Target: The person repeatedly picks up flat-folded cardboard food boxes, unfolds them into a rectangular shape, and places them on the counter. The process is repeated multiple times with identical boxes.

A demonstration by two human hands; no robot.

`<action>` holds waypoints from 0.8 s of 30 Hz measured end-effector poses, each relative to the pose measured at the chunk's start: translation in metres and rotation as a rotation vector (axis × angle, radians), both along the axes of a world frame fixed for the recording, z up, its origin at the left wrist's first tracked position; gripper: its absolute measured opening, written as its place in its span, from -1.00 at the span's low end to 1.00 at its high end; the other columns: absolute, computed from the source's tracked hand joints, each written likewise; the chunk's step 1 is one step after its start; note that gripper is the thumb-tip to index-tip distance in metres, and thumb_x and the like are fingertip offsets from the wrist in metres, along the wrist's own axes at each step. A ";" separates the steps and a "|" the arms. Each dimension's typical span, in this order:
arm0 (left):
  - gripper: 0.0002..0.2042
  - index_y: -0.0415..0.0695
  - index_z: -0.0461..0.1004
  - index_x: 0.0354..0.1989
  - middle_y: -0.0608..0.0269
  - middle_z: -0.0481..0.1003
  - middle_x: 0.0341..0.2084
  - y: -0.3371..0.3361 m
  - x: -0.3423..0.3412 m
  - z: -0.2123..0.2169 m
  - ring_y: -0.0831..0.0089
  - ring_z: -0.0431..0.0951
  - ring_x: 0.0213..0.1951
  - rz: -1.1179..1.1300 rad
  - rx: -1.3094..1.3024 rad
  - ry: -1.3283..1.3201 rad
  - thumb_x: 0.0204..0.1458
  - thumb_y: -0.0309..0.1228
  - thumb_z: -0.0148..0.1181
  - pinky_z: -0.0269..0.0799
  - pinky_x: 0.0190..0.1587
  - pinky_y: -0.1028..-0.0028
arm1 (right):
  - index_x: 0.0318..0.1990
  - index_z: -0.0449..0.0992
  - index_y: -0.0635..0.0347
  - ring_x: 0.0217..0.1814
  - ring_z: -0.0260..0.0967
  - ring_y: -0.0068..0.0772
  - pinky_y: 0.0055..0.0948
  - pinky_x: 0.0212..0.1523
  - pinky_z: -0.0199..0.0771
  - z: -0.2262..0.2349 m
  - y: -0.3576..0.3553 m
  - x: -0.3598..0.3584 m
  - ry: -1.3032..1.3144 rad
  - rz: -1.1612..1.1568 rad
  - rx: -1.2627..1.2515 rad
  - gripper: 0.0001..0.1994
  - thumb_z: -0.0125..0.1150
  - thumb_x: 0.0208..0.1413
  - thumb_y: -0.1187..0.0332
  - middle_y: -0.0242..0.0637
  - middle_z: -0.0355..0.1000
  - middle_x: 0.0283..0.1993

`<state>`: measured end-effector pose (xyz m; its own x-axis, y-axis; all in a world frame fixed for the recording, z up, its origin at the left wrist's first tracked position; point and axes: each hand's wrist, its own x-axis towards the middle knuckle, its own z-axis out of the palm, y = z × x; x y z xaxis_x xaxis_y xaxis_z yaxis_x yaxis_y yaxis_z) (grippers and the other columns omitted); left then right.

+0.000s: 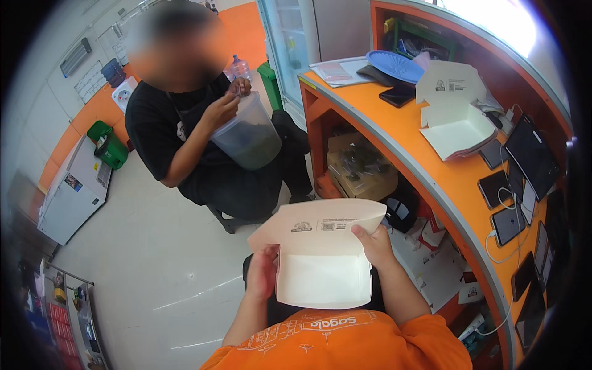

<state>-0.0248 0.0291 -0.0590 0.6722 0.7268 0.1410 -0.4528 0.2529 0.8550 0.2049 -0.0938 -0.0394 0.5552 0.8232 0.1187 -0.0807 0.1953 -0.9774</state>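
**Open paper box held in both hands**

Holding white paper box [320,271] over lap, lid flap up, inside empty. Left hand [264,271] clasping left wall, right hand [372,243] pinching right rim. On counter [394,132]: stacked open boxes [455,126], also empty. Opposite: person cradling clear tub [250,137], dark contents.
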 end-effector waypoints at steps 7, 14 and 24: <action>-0.46 -0.21 0.34 0.09 0.10 0.33 0.12 0.013 0.005 0.035 0.28 0.31 0.15 -0.027 -0.096 -0.289 0.24 0.02 -0.27 0.09 0.24 0.21 | 0.05 0.36 0.39 -0.05 0.36 -0.52 -0.50 -0.02 0.34 0.011 0.000 -0.004 0.059 -0.021 0.047 -0.63 0.01 0.27 0.24 -0.24 0.45 -0.07; -0.64 -0.24 0.37 0.02 0.08 0.35 0.07 0.010 0.008 0.037 0.27 0.31 0.14 0.025 0.241 -0.077 0.11 -0.31 0.16 0.15 0.20 0.32 | 0.00 0.39 0.41 -0.07 0.37 -0.53 -0.53 -0.07 0.35 0.030 -0.014 -0.014 -0.112 -0.021 0.072 -0.65 0.00 0.27 0.24 -0.21 0.46 -0.08; -0.81 -0.25 0.46 -0.19 0.24 0.52 -0.26 0.000 0.021 0.021 0.49 0.50 -0.17 0.320 0.272 0.182 0.01 -0.56 0.24 0.36 -0.04 0.49 | -0.10 0.50 0.33 -0.11 0.45 -0.27 -0.45 -0.05 0.39 0.040 -0.011 -0.014 -0.563 0.057 0.083 -0.76 0.22 0.05 0.48 -0.16 0.50 -0.16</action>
<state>-0.0039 0.0290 -0.0378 0.4512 0.8551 0.2555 -0.3076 -0.1197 0.9439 0.1913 -0.1051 0.0011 0.3426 0.8254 0.4487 0.4358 0.2835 -0.8542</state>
